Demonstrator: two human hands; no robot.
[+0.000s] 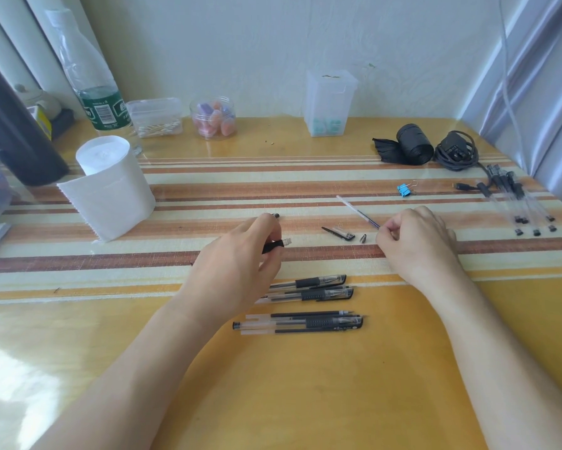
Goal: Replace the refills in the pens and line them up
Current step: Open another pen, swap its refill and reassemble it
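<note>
Spanning yellow table [305, 394], striped mat [240, 186], pens [308, 289], wall [240, 43], perhaps curtains [539, 76].

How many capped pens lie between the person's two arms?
3. Two lie side by side just below the left hand, upper pen and lower pen; the third pen lies nearer the person, among loose refills. The left hand may hide more.
</note>
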